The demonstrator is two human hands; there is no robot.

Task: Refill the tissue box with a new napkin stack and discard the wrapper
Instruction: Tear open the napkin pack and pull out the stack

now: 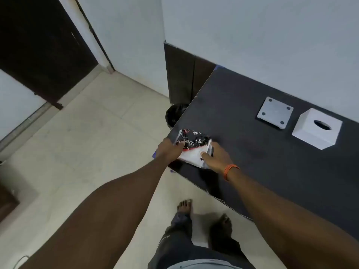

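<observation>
A wrapped napkin pack point(193, 147) with a black-and-white printed wrapper lies at the near left corner of the dark table point(242, 152). My left hand point(170, 150) grips its left side and my right hand point(216, 158) grips its right side. The white cube tissue box point(317, 129) with an oval slot on top stands at the table's right, away from my hands. Its flat white base panel point(274, 112) with dark corner pads lies just left of the box.
A black round bin point(174, 114) stands on the floor, partly hidden behind the table's left edge. A white wall runs behind the table. A dark door is at the far left. My feet stand on the pale tiled floor beside the table.
</observation>
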